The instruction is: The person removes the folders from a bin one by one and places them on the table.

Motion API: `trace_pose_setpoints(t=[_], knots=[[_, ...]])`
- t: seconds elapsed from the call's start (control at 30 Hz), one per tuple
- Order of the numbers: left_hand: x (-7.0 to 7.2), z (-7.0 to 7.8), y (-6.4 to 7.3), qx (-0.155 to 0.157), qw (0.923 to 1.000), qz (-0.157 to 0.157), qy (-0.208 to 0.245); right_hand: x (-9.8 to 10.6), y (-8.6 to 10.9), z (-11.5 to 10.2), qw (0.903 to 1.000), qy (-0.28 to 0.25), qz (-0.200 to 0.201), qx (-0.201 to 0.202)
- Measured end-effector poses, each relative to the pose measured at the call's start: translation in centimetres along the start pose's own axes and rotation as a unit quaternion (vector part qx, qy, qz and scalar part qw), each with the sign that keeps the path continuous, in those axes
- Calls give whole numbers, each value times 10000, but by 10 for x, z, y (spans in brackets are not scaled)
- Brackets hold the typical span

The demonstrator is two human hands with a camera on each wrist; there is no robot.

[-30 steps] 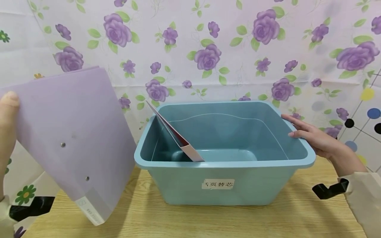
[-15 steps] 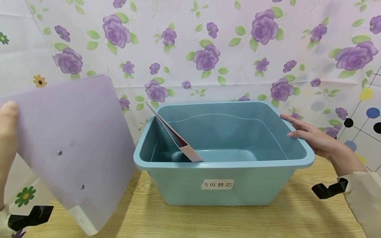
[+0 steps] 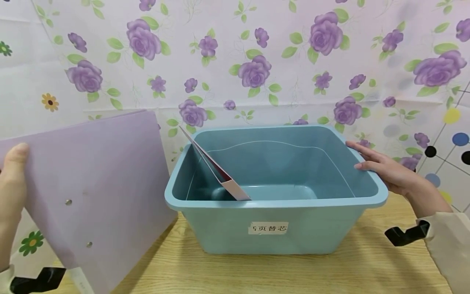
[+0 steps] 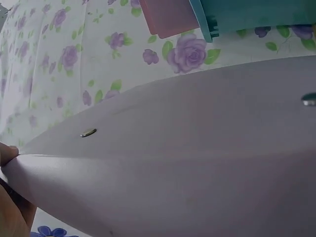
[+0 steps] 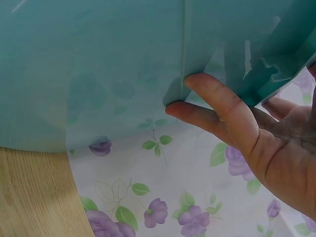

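Fingers of the left hand grip a lilac folder near its upper left corner – thumb pressed on the face turned to the head camera, the rest tucked behind and mostly hidden. Fingers of the right hand are extended, not curled, and rest on the rim of a blue bin at its right end; in the right wrist view the tips of the thumb and one finger touch the bin's wall.

The lilac folder is held at a tilt just left of the blue bin, its lower end running out of the head view; whether it touches the bin or the table I cannot tell. Two metal rivets dot its face, and a white label sits at its lower corner, partly cut off.

Inside the blue bin a pinkish folder leans to the left, its upper corner poking above the rim. A printed sticker is on the bin's front wall. The bin stands upright on a wood-grain table.

Black straps show at the pale sleeves. Behind everything hangs a flowered cloth – purple roses, green leaves – with a dotted cloth at the far right.
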State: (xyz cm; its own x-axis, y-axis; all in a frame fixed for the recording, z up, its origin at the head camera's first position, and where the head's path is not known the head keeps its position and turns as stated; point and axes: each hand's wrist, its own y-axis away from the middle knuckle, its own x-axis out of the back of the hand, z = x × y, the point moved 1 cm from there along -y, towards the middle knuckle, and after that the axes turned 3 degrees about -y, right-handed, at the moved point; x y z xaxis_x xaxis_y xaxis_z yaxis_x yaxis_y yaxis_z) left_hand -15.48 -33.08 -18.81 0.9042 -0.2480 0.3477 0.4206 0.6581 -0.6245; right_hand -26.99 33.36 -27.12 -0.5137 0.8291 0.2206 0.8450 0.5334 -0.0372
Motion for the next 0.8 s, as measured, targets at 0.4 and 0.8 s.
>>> trace_pose_setpoints(t=[0.4, 0.8], knots=[[-7, -14, 2, 704, 9932, -364, 857, 0, 1, 0, 10000, -20, -19, 22], [-23, -58, -21, 1092, 9740, -475, 1928, 0, 1, 0, 10000, -18, -15, -1]])
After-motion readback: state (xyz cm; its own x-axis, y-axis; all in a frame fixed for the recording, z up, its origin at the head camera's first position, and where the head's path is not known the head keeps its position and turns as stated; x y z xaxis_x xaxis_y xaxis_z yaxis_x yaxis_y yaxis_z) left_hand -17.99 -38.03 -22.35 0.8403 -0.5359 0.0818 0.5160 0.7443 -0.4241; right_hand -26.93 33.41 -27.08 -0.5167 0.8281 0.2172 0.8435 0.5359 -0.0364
